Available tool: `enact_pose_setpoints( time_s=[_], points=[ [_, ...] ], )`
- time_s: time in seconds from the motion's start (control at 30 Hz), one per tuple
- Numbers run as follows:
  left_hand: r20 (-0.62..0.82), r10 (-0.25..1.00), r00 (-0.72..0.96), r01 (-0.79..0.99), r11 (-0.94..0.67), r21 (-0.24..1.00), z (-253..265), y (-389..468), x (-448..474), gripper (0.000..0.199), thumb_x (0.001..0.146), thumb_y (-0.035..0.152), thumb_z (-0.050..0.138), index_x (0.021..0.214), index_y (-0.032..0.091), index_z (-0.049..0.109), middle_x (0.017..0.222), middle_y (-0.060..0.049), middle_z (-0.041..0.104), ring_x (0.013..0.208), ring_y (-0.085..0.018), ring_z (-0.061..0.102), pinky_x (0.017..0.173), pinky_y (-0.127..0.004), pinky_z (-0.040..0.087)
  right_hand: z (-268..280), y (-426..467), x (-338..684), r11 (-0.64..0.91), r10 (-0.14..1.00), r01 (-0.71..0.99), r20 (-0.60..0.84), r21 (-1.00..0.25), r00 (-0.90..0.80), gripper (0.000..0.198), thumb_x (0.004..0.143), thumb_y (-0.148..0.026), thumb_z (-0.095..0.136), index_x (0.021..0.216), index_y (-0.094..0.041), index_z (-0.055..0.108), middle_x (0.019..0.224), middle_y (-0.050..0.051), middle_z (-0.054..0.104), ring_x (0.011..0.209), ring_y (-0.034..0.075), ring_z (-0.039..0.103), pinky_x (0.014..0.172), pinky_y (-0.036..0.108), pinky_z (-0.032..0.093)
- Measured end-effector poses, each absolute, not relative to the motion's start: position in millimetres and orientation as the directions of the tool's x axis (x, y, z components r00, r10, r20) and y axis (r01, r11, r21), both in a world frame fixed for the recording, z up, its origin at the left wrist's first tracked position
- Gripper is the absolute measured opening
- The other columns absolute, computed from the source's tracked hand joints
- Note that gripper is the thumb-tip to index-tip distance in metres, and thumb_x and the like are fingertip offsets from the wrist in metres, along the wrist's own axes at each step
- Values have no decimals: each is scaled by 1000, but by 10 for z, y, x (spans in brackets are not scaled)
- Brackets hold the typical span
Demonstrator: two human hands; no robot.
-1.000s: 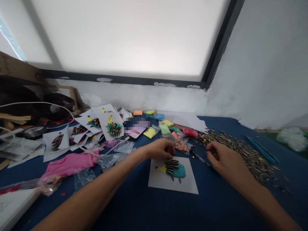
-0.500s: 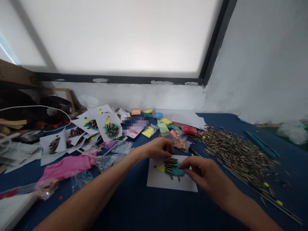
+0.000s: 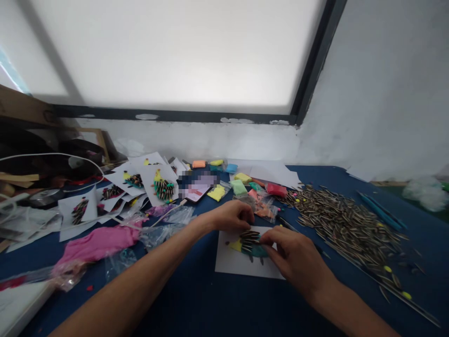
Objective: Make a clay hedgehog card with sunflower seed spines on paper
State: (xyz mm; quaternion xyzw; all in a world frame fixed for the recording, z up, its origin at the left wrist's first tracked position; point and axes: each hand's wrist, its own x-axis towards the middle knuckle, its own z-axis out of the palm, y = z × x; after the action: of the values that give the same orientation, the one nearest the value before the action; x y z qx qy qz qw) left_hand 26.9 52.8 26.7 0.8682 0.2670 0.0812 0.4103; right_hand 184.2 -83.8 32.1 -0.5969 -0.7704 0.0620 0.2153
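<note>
A white paper sheet (image 3: 229, 264) lies before me with a hedgehog figure in yellow and blue-green clay (image 3: 257, 252). Striped sunflower seeds (image 3: 249, 238) stick out in rows from its back. My right hand (image 3: 293, 250) pinches a sunflower seed between thumb and forefinger against the blue-green part, the seed mostly covered by the fingertips. At the sheet's top edge rests my left hand (image 3: 231, 216), its fingers curled in; what they hold, if anything, is hidden.
On the right spreads a large heap of sunflower seeds (image 3: 343, 220), with long tweezers (image 3: 403, 297) beside it. Clay packets (image 3: 238, 187) and a phone (image 3: 198, 189) lie behind my hands. Finished hedgehog pictures (image 3: 163, 185) and a pink clay bag (image 3: 100, 241) are on the left.
My right hand has moved slightly left, its pinched fingertips now closer to the seed rows on the clay. My left hand has stayed nearly still.
</note>
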Motion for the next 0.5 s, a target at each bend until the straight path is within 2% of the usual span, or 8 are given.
enact_pose_setpoints(
  time_s=[0.33, 0.5],
  points=[
    [-75, 525, 848, 395, -531, 750, 259, 531, 268, 18, 71, 10, 63, 89, 11, 65, 66, 3, 53, 59, -9, 48, 52, -19, 34, 298, -815, 1802, 251, 962, 901, 193, -353, -192, 14, 84, -14, 53, 80, -22, 64, 80, 2, 66, 66, 14, 60, 60, 25, 41],
    [-65, 518, 853, 380, -530, 758, 254, 532, 270, 18, 71, 11, 63, 88, 12, 65, 67, 3, 53, 60, -9, 48, 53, -20, 34, 309, -815, 1764, 265, 959, 913, 187, -309, -215, 17, 87, -15, 49, 81, -22, 64, 80, 2, 64, 71, 15, 62, 63, 26, 42]
  ],
)
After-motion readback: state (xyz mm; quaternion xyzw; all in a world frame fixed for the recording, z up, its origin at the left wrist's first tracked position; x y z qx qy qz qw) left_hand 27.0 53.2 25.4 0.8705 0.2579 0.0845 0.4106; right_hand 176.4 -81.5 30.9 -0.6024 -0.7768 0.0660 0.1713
